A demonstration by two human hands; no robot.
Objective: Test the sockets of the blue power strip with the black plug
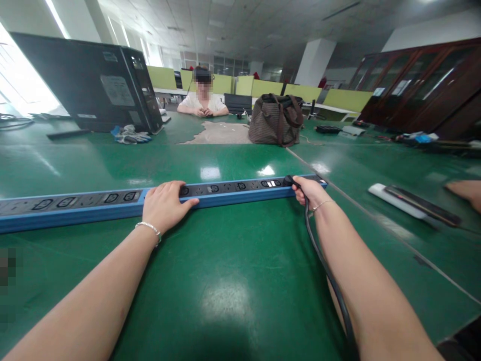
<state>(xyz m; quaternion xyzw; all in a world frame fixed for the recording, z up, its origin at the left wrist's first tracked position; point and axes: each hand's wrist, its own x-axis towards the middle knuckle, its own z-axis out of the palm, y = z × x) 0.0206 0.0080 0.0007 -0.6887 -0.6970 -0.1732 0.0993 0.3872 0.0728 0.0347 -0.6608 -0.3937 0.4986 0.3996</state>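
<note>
A long blue power strip point(233, 198) with a row of black sockets lies across the green table. My left hand point(164, 205) rests over its middle, fingers on the far side and thumb apart on the near side, so it grips the strip. Near the strip's right end, my right hand point(306, 189) is closed round a black plug point(288, 180), which sits at a socket; whether it is fully seated I cannot tell. The plug's black cable point(323, 258) runs down along my right forearm toward the bottom edge.
Across the green table point(225, 281) a person point(203, 103) sits by a brown bag point(276, 120). A black computer case point(90, 85) and gloves point(131, 134) are at the back left. At right lie a white bar with a dark phone-like object point(421, 204) and another person's hand point(466, 190).
</note>
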